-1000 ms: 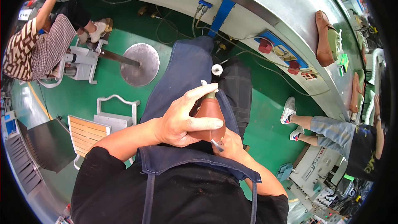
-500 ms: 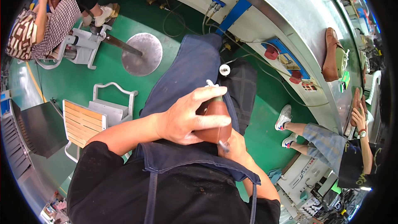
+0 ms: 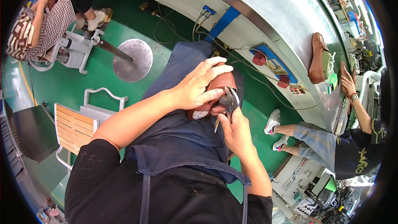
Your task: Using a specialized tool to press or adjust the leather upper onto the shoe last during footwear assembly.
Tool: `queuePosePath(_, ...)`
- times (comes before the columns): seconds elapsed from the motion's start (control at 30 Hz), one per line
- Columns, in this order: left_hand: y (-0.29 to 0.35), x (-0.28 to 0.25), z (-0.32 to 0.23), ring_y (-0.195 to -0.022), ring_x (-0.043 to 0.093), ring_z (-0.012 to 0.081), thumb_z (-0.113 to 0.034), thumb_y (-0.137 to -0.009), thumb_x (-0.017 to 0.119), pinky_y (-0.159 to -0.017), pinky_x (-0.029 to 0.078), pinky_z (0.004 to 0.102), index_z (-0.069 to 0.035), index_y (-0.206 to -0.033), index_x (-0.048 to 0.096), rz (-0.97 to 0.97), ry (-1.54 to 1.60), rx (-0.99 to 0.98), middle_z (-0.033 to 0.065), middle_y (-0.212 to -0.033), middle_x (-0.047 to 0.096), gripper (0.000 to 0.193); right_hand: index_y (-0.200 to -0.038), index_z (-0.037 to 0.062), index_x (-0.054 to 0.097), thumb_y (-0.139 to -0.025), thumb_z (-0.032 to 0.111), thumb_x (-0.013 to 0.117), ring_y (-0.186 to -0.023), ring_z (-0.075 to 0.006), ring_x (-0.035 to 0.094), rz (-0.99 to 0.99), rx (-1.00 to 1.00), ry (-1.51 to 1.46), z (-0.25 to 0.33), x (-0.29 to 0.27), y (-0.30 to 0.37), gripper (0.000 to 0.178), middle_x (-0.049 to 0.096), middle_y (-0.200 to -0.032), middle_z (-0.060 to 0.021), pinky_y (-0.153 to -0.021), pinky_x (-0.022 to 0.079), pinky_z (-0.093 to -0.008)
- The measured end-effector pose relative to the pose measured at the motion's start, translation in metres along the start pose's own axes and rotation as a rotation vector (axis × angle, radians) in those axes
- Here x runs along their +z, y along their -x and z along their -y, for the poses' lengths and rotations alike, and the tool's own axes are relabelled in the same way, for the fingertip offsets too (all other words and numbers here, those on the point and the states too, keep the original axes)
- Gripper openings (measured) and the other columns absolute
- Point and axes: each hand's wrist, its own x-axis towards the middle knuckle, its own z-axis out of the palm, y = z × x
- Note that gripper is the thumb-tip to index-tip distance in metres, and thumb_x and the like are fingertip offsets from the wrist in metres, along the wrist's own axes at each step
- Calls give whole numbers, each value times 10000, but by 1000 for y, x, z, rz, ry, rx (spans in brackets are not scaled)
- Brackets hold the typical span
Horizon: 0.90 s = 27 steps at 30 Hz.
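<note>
Over the apron (image 3: 161,126) on my lap, my left hand (image 3: 192,87) is wrapped round a brown leather shoe (image 3: 220,82), its fingers across the top and side. My right hand (image 3: 237,135) grips metal pincers (image 3: 229,99), whose jaws are at the shoe's edge; whether they pinch the leather cannot be made out. A pale patch (image 3: 200,115) shows on the lower part of the shoe. My fingers and the tool hide much of the rest.
Another brown loafer (image 3: 318,60) stands on the metal bench (image 3: 286,14) at right, near a co-worker's hand (image 3: 348,85). A second person (image 3: 54,33) sits far left. A slatted chair (image 3: 76,126) and round metal base (image 3: 132,60) stand on the green floor.
The shoe has been turned over in my left hand and lifted away from my body. My right hand has come out from beneath it, and the pincers now show at its edge.
</note>
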Motion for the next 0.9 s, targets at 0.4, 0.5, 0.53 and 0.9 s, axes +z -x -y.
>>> queuePosePath(0.4,-3,5,4,-1449,392,432,-353,-1034,597,-1207,315,496,-62,-1535,435,-8,20,-92,260,-1574,356,602,-1205,-50,548,-1012,5,556,-938,-368,728,82,39,38,6,-20,-10,200,724,-1036,-214,-827,551,-424)
queuePosePath(0.5,-3,5,5,-1455,385,428,-351,-1036,595,-1211,309,492,-64,-1536,434,-14,22,-107,253,-1574,359,599,-1325,-14,544,-997,-23,548,-989,-292,724,78,78,14,6,-19,-17,328,737,-1061,-166,-909,542,-388)
queuePosePath(0.53,-2,5,4,-1456,382,426,-350,-1037,596,-1212,305,491,-67,-1535,435,-20,25,-113,248,-1573,361,596,-1325,-14,544,-997,-23,548,-989,-292,724,75,77,13,6,-19,-20,328,737,-1061,-166,-909,542,-388)
queuePosePath(0.9,0,14,11,-1400,424,447,-243,-1004,623,-1185,352,508,-121,-1507,468,-133,4,-149,208,-1539,400,540,-1129,-65,501,-1054,138,573,-932,-484,703,-26,58,190,0,5,-44,228,707,-950,-304,-786,548,-517)
